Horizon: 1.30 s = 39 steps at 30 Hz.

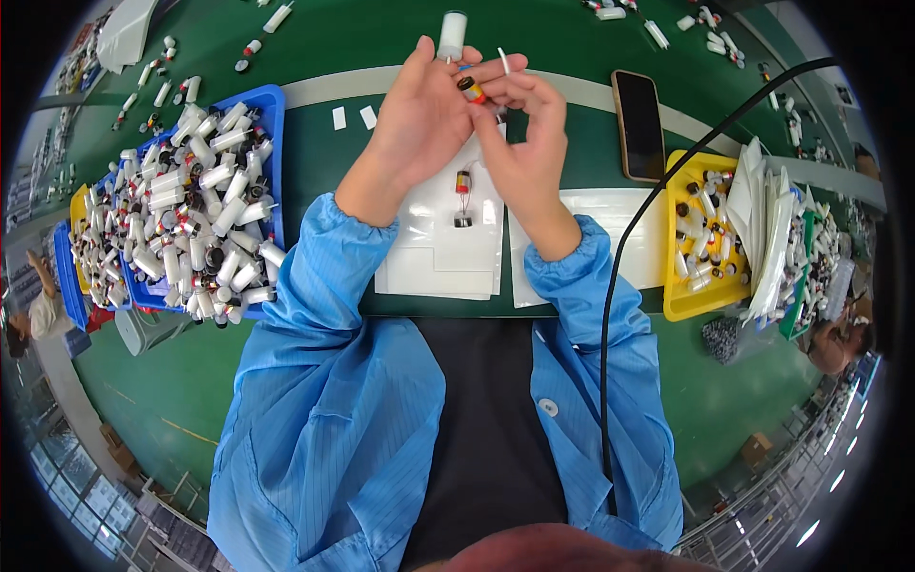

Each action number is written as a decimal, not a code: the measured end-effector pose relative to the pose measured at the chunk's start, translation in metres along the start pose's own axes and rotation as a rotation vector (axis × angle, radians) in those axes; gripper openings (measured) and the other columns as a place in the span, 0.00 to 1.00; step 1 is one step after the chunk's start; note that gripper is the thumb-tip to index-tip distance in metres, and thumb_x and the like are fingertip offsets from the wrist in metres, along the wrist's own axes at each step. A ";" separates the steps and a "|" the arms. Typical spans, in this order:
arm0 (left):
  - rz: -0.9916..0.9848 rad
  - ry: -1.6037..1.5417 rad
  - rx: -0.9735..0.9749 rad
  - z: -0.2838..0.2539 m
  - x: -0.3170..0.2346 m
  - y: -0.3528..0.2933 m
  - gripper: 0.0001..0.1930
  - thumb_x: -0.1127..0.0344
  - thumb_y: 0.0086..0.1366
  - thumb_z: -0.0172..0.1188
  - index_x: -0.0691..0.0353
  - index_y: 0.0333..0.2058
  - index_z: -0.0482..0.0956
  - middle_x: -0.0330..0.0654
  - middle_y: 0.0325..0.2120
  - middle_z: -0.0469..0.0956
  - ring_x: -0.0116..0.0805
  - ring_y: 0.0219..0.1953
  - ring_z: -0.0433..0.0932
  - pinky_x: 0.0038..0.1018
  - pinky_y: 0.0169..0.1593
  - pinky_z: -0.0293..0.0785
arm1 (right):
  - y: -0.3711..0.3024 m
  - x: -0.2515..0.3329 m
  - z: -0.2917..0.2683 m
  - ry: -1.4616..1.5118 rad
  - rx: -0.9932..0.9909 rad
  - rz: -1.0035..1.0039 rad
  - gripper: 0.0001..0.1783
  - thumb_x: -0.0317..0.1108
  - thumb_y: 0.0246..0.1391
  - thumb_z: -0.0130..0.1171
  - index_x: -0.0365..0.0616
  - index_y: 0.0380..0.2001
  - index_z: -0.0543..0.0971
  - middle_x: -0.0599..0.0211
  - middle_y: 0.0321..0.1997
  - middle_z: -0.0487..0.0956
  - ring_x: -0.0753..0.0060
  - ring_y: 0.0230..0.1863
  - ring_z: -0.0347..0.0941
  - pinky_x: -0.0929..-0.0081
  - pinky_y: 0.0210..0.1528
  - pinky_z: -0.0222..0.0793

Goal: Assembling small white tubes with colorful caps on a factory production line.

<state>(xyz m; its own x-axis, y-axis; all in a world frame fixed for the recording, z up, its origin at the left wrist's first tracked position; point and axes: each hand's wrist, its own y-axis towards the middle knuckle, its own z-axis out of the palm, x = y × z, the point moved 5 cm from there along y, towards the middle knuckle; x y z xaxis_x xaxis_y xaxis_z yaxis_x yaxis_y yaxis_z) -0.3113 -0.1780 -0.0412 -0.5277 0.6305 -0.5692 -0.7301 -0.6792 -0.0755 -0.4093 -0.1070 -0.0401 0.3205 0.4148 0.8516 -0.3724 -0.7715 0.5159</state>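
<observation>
My left hand (416,124) is turned palm up above the mat, with its thumb raised. At its fingertips is a white cylinder (453,36) with a clear rim and a thin pin. A small red-and-yellow cylinder with a black end (471,91) lies over the left fingers. The thumb and forefinger of my right hand (524,129) close on that small cylinder from the right. A thin white piece (504,60) stands up by the fingers. Below the hands, a similar red-and-black part with thin wires (463,182) rests on white sheets (438,257).
A blue bin (276,181) heaped with white cylinders stands on the left. At right are a yellow tray (679,303) of small parts, white sheets (753,200) and a phone (638,124). A black cable (615,267) arcs past my right arm. Loose parts (656,35) lie across the far table.
</observation>
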 end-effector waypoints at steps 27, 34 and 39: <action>0.174 0.549 0.021 -0.013 0.000 0.003 0.24 0.73 0.72 0.55 0.62 0.65 0.68 0.46 0.52 0.80 0.34 0.55 0.78 0.30 0.60 0.73 | 0.000 -0.014 -0.013 0.641 -0.067 0.295 0.27 0.15 0.58 0.59 0.45 0.53 0.58 0.59 0.45 0.76 0.70 0.47 0.76 0.74 0.49 0.75; 0.282 0.694 -0.033 -0.020 -0.009 0.004 0.21 0.72 0.72 0.55 0.64 0.63 0.70 0.47 0.52 0.80 0.36 0.53 0.80 0.31 0.58 0.77 | -0.006 -0.026 -0.009 0.445 -0.013 0.274 0.27 0.15 0.56 0.62 0.42 0.52 0.59 0.57 0.47 0.74 0.71 0.48 0.76 0.75 0.53 0.71; 0.277 0.643 -0.022 -0.021 -0.008 0.006 0.20 0.70 0.74 0.53 0.65 0.62 0.70 0.48 0.52 0.79 0.37 0.53 0.80 0.32 0.59 0.78 | 0.000 -0.017 -0.016 0.289 -0.070 0.056 0.20 0.18 0.56 0.64 0.40 0.48 0.68 0.62 0.44 0.76 0.72 0.47 0.76 0.74 0.55 0.69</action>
<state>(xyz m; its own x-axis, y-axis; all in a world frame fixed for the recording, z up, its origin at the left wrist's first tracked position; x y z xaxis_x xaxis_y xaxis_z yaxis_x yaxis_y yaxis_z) -0.3021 -0.1946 -0.0542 -0.3269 0.0905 -0.9407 -0.5935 -0.7943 0.1298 -0.4288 -0.1062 -0.0529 0.0403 0.5004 0.8648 -0.4447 -0.7661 0.4640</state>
